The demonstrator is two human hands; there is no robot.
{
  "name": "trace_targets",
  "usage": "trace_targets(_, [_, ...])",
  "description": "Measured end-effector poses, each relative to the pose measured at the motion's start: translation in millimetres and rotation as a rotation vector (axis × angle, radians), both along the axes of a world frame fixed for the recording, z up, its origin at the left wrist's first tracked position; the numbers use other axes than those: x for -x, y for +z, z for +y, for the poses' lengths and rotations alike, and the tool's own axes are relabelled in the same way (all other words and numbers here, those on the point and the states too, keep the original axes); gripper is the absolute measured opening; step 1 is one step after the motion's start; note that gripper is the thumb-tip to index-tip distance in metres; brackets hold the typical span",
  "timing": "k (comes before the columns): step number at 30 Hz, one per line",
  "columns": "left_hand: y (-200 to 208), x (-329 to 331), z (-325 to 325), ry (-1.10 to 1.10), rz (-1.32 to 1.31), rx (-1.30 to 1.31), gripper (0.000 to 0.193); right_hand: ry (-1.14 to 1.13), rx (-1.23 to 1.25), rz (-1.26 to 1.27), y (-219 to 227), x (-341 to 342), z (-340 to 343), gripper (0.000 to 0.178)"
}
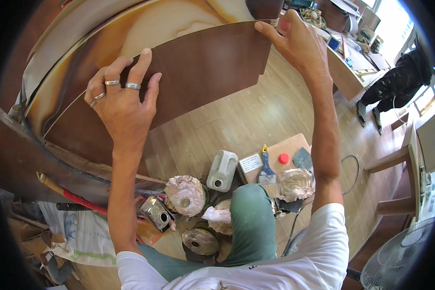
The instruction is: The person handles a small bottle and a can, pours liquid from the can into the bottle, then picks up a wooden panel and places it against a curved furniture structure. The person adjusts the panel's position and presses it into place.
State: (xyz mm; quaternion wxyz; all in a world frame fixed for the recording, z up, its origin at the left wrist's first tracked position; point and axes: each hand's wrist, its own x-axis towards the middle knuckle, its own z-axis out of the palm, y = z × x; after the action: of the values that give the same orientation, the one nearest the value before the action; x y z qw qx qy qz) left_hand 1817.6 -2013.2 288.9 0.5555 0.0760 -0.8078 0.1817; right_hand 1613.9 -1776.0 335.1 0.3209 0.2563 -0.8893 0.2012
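Observation:
A dark brown curved-edge panel point(212, 67) stands in front of me, against a cream and amber marbled surface point(166, 26). My left hand point(121, 92), with several silver rings, lies on the panel near its upper edge. Its fingers are spread, and the thumb rests on the panel's face. At the panel's upper right corner, my right hand point(302, 46) pinches the edge, its thumb in front; the other fingertips are partly hidden.
Below lie a white jug point(222, 169), a brush point(267, 169), a red cap point(283, 158), a metal can point(157, 212) and crumpled-wrapped containers point(184, 195). A fan point(398, 256) stands at lower right. Another person point(398, 79) stands beyond a cluttered workbench point(345, 72).

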Motion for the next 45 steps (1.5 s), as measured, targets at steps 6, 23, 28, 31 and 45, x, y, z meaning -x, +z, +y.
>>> trace_targets(6, [-1, 0, -3, 0.021, -0.012, 0.017, 0.054, 0.227, 0.429, 0.367, -32, -12, -19, 0.023])
trace_targets(23, [-16, 8, -30, -0.164, 0.068, 0.094, 0.056, 0.398, 0.65, 0.555, -121, -42, -153, 0.068])
trace_targets(28, [-21, 11, -47, -0.32, 0.146, 0.142, 0.061, 0.238, 0.744, 0.407, -116, -30, -135, 0.073])
trace_targets(31, [-24, -4, -56, -0.232, 0.124, 0.158, 0.058, 0.202, 0.75, 0.38, -119, -30, -140, 0.074])
trace_targets(45, [-9, -85, -133, -0.382, 0.522, 0.003, 0.059, -0.024, 0.858, 0.262, -116, -80, -193, 0.062])
